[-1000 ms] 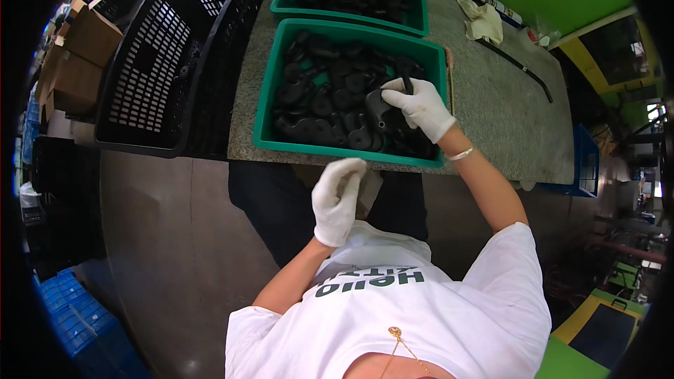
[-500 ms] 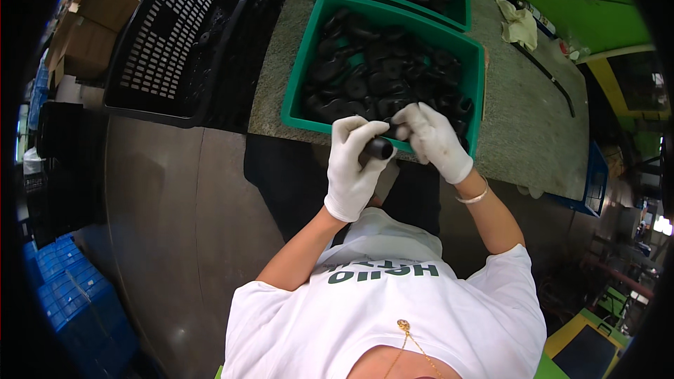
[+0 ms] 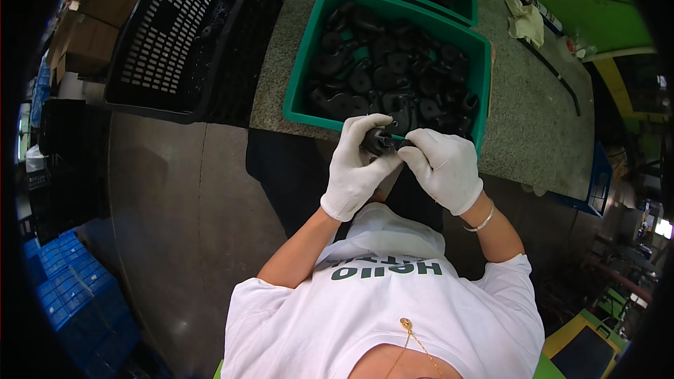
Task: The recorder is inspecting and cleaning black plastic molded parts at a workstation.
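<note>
1. White gloves (image 3: 449,161), two, covered both of the person's hands, which worked close together just at the near side of a green bin.
2. Left hand (image 3: 351,174): closed round one black part (image 3: 375,142), thumb on one side, fingers on the other; a rounded end of the part showed between them.
3. Right hand (image 3: 446,173): thumb and forefinger pinched on one small dark piece (image 3: 405,144) at the right side of the black part. Could not tell whether this was a second, separate piece or the part's own end.
4. Location of held part: between the two hands, in front of the near bin. Contact with the bin's rim could not be judged.
5. Green bins: two, one behind the other on one grey tabletop (image 3: 533,126). Near bin (image 3: 485,91) contained a heap of black parts (image 3: 382,63), too overlapped to count. Far bin (image 3: 473,0), cut off by the upper edge of view, also contained black parts, uncounted.
6. Right of the bins: one pale cloth (image 3: 525,20), one thin black rod (image 3: 564,84) and one bottle (image 3: 547,15) just beyond the cloth.
7. Left of the tabletop: at least one black crate (image 3: 158,49) with a slotted wall.
8. Lower left: blue crates (image 3: 74,274), stacked; number unclear.
9. Worn: one bracelet (image 3: 482,219), right wrist; one gold pendant (image 3: 406,323) on a chain.
</note>
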A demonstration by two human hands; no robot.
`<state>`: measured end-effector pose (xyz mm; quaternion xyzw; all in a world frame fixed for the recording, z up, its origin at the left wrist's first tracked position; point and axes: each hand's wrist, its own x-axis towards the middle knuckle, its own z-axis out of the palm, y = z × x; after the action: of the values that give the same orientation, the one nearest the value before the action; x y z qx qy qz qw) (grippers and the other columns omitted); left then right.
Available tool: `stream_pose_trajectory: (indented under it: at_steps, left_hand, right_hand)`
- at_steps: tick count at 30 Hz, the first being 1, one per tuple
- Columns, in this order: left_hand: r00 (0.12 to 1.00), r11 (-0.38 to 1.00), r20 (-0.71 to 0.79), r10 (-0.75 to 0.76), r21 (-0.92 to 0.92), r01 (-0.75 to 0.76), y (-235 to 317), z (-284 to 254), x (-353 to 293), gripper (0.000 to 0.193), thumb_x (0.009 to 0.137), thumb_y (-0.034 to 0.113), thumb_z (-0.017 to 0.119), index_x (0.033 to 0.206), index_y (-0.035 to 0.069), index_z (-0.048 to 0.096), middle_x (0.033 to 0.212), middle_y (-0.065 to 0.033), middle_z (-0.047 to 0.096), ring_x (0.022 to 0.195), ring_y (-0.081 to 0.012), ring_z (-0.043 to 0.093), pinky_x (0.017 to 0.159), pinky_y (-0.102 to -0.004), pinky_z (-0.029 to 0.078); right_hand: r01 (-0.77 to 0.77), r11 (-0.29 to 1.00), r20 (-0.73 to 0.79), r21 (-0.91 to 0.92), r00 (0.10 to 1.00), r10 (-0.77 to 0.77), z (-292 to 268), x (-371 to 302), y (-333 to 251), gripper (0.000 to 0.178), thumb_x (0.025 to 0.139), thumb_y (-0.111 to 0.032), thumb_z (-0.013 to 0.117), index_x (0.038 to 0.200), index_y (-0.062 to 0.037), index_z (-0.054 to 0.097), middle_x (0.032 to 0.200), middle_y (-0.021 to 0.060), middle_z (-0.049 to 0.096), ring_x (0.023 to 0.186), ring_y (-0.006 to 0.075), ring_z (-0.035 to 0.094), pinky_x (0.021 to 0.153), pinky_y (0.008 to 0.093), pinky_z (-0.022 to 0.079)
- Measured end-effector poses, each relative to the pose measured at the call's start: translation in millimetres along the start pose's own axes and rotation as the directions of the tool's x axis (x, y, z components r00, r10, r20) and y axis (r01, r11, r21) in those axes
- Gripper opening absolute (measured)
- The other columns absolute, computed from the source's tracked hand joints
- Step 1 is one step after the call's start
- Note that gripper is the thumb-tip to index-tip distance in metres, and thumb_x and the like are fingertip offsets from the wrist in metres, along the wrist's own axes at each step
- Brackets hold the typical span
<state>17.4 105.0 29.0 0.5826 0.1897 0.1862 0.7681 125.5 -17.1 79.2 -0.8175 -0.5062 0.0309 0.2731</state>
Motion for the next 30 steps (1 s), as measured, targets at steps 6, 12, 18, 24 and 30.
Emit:
stream_pose_trajectory:
  at_steps: [6, 12, 18, 24, 30]
  left_hand:
    - [1.0, 0.999, 0.009, 0.026, -0.035, -0.025, -1, -1, -4, 0.036, 0.077, 0.007, 0.07, 0.11, 0.002, 0.056, 0.108, -0.0041, 0.044, 0.089, -0.0105, 0.047, 0.08, -0.0238, 0.042]
    - [0.986, 0.988, -0.067, 0.153, 0.03, -0.151, -5, 8, -3, 0.029, 0.077, 0.003, 0.067, 0.104, 0.001, 0.056, 0.106, -0.0054, 0.044, 0.087, -0.0118, 0.046, 0.078, -0.0237, 0.041]
    - [0.976, 0.978, -0.105, 0.191, 0.107, -0.18, -9, 11, -3, 0.028, 0.077, 0.002, 0.066, 0.104, 0.0, 0.056, 0.106, -0.0062, 0.044, 0.087, -0.0124, 0.046, 0.078, -0.0241, 0.042]
    - [0.969, 0.973, -0.151, 0.198, 0.15, -0.176, -9, 9, -3, 0.03, 0.077, 0.002, 0.066, 0.106, 0.002, 0.056, 0.105, -0.0066, 0.046, 0.087, -0.0143, 0.048, 0.078, -0.0254, 0.043]
    - [0.708, 0.845, -0.497, 0.502, 0.455, -0.28, 38, -72, 33, 0.03, 0.09, 0.005, 0.06, 0.119, 0.003, 0.054, 0.111, -0.007, 0.051, 0.098, -0.0148, 0.052, 0.084, -0.0271, 0.047]
  right_hand:
    - [0.015, 0.999, 0.037, -0.03, 0.999, -0.014, -5, -2, -1, 0.019, 0.084, -0.027, 0.066, 0.078, -0.0104, 0.057, 0.064, 0.0062, 0.057, 0.056, 0.0244, 0.06, 0.048, 0.0348, 0.045]
    - [-0.01, 0.998, 0.038, -0.062, 0.999, 0.013, -1, -8, -4, 0.02, 0.087, -0.027, 0.064, 0.079, -0.0102, 0.056, 0.063, 0.0057, 0.057, 0.055, 0.0244, 0.06, 0.048, 0.0344, 0.045]
    - [-0.041, 0.997, 0.008, -0.07, 0.999, 0.041, 2, -10, -5, 0.02, 0.088, -0.027, 0.062, 0.079, -0.0099, 0.055, 0.062, 0.0059, 0.057, 0.054, 0.0248, 0.06, 0.047, 0.035, 0.045]
    - [-0.094, 0.995, 0.009, -0.043, 0.996, 0.094, 7, -6, 0, 0.02, 0.088, -0.027, 0.062, 0.082, -0.0086, 0.056, 0.065, 0.0085, 0.059, 0.057, 0.0285, 0.061, 0.049, 0.037, 0.047]
    - [-0.244, 0.964, -0.158, -0.106, 0.961, 0.226, 26, 36, 73, 0.023, 0.087, -0.026, 0.063, 0.1, -0.0078, 0.061, 0.092, 0.0105, 0.065, 0.084, 0.0319, 0.064, 0.068, 0.0416, 0.05]
